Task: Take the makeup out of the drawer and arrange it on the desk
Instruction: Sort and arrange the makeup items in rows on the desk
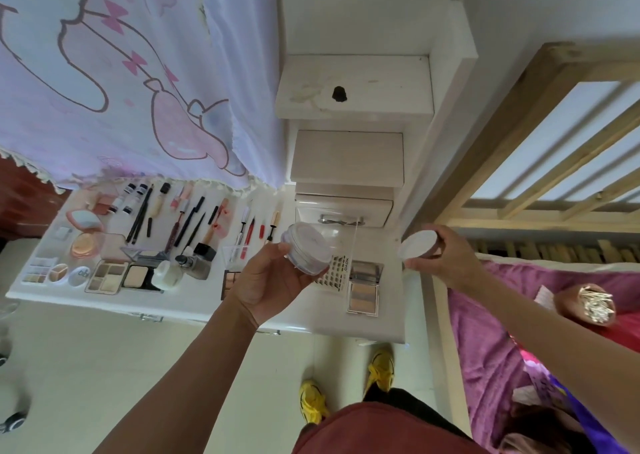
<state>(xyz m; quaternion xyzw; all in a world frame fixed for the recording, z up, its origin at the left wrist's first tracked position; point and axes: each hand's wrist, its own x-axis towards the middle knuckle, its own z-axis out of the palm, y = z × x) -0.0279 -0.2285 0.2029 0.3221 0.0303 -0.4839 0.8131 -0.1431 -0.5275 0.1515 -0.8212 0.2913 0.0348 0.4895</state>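
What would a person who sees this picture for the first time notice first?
First the two hands in the middle: the left hand holds a clear jar, the right hand a white lid. To their left, rows of makeup lie on the white desk, below a pink cartoon cloth.

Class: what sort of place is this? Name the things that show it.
Probably a bedroom: a wooden bed frame, a pink blanket, and a white desk laid out with makeup.
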